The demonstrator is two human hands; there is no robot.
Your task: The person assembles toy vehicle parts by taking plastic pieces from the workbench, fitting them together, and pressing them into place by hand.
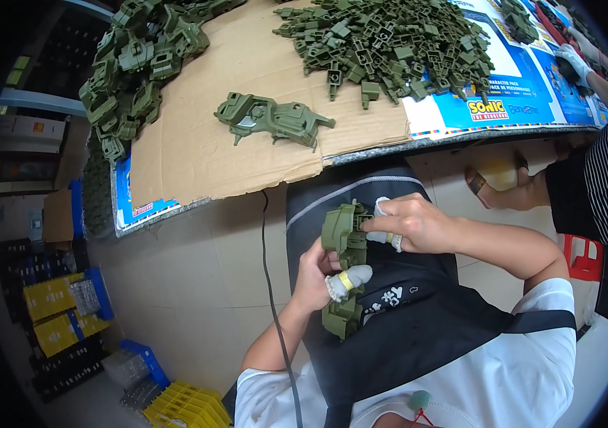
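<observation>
I am gripping the green plastic toy part (pixel 345 267) upright over my lap, my left hand (pixel 318 274) wrapping its lower half and my right hand (pixel 407 222) pinching its top; beyond my grip, a matching assembly (pixel 270 118) is lying on the cardboard sheet (pixel 183 153)

I have one view only, from a wide fisheye camera on the head, tilted steeply down over the chest and lap. It sits close above the left hand (pixel 316 274) and right hand (pixel 411 222), with the table (pixel 389 146) edge beyond them at the top. Straight lines bow near the dark rim. The floor (pixel 197 285) lies far below at left.
</observation>
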